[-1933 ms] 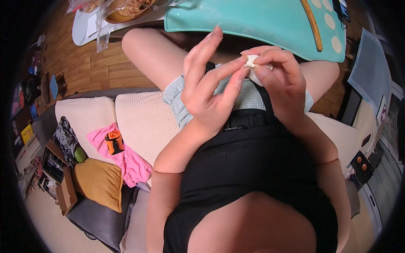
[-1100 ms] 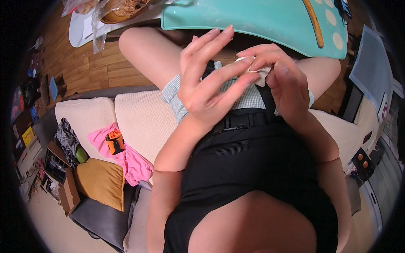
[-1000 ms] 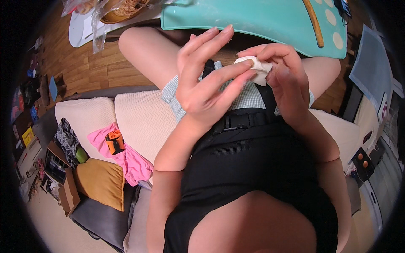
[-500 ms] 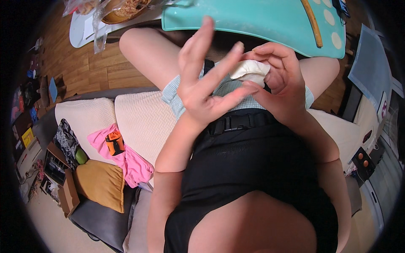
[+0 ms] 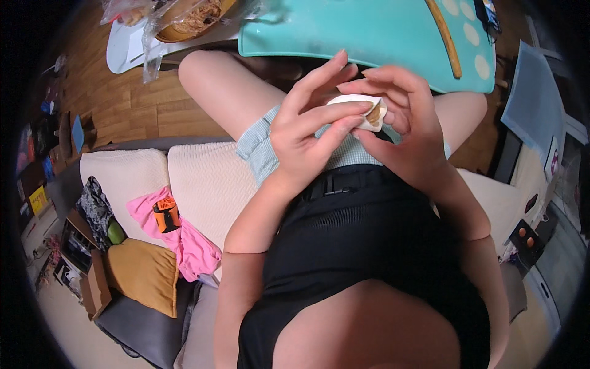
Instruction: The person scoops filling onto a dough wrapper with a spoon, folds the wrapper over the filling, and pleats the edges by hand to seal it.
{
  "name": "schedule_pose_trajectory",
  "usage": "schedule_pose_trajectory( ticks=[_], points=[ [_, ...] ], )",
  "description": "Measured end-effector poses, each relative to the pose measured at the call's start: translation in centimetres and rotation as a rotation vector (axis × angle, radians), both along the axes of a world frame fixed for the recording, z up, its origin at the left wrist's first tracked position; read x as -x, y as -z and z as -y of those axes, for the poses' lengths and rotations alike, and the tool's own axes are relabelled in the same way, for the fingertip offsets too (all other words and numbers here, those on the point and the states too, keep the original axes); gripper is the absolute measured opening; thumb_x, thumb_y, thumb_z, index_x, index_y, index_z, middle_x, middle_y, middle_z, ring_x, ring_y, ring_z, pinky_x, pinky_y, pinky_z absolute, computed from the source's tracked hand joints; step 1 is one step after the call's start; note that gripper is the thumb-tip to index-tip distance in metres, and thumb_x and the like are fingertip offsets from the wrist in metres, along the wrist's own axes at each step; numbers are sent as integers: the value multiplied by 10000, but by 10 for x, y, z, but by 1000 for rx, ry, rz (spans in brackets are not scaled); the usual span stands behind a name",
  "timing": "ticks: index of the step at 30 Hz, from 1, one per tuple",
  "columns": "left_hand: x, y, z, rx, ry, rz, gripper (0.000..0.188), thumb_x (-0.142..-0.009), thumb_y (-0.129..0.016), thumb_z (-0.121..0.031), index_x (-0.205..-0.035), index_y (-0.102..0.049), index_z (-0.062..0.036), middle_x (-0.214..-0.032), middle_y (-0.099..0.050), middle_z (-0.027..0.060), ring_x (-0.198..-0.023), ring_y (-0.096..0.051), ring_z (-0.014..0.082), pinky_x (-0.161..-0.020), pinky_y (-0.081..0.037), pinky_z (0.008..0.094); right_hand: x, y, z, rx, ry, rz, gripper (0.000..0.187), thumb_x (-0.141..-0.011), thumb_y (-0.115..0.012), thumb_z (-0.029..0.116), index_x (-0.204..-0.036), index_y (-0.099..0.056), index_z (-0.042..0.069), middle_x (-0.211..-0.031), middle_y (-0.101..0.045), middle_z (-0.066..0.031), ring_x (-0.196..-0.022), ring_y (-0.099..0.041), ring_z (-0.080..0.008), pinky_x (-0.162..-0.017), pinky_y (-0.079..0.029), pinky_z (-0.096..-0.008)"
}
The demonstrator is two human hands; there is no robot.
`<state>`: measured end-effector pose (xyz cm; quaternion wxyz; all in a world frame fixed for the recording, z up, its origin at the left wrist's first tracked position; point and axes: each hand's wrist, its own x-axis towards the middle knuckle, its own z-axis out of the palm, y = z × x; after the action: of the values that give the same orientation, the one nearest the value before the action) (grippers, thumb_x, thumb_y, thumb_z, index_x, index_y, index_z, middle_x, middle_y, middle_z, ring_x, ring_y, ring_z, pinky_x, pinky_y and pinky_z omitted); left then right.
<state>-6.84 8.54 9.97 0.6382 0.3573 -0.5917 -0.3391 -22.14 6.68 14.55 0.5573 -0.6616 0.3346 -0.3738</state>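
Above my lap, both hands meet at a white dumpling point(image 5: 373, 126), its dough wrapper partly folded over with brownish filling showing at the right-hand side. My left hand point(image 5: 301, 135) pinches the wrapper's edge between thumb and fingers. Curled around the other side, my right hand point(image 5: 415, 126) supports it with thumb and fingers. The dumpling's underside is hidden. Beyond my hands lies a teal mat point(image 5: 344, 34), which bears a thin wooden rolling pin point(image 5: 447, 46) and several round dough wrappers point(image 5: 482, 66).
At the far left, a wooden bowl point(image 5: 167, 34) of minced filling stands on a white table point(image 5: 117, 58) beside clear plastic bags. I sit on a cream-covered sofa point(image 5: 203, 178). A pink cloth point(image 5: 200, 255) and a mustard cushion point(image 5: 144, 273) lie to my left.
My left hand has come down from spread, raised fingers to a pinch on the wrapper. The dumpling has turned in my hands, and its filling now shows.
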Motion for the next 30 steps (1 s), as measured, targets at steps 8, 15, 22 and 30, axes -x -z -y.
schedule_pose_trajectory(
  ticks=[8, 15, 22, 30],
  points=[
    [10, -12, -5, -107, 85, -217, 435, -755, -638, 75, -1179, -548, 31, -1293, -466, 221, -1149, -522, 293, -928, -452, 358, 3, -6, 2, -276, 165, 216, 530, -751, -617, -141, -1234, -403, -93, -1182, -510, -192, -1118, -519, -228, -951, -450, -319],
    [18, -17, -4, -298, -13, -182, 445, -728, -656, 77, -1158, -582, -14, -1209, -552, 130, -1003, -587, 164, -792, -504, 237, 16, -6, 13, 67, 104, -59, 369, -773, -620, -85, -1137, -562, -79, -1156, -528, -162, -1034, -564, -218, -879, -498, -307],
    [21, -19, -7, -341, 107, -269, 461, -756, -629, 97, -1200, -517, 51, -1192, -525, 164, -1102, -537, 229, -914, -458, 313, 26, -10, 15, 349, 235, -86, 292, -643, -788, 40, -891, -634, 34, -1126, -476, -124, -935, -511, -176, -762, -466, -274],
    [22, -18, -6, -231, 68, -131, 476, -702, -629, 139, -1159, -545, 36, -1165, -553, 182, -1066, -566, 261, -894, -475, 330, 33, -24, 19, 612, 164, -321, 254, -621, -810, 116, -817, -650, 96, -1118, -493, -119, -971, -491, -210, -709, -416, -277]
  ],
)
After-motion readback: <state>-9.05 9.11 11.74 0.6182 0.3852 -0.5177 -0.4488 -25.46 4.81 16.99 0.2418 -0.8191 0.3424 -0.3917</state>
